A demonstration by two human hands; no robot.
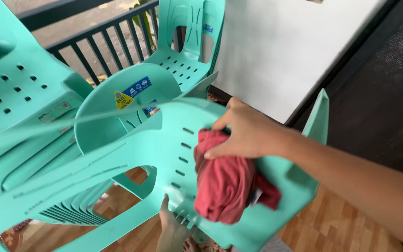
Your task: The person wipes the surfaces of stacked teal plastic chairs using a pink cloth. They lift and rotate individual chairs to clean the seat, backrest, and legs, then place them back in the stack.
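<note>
Gripping from below, the left hand (172, 229) is holding the near edge of the turquoise chair (131, 158). Right hand (248, 130) is pressing the red cloth (225, 182) on it, fingers curled.

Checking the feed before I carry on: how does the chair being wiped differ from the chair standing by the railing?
The tipped chair lies tilted on its side, held by the left hand; the far chair stands upright, untouched. The tipped chair has a red cloth pressed on its seat by the right hand; the far chair's seat is bare. Both are turquoise plastic with slotted seats.
</note>
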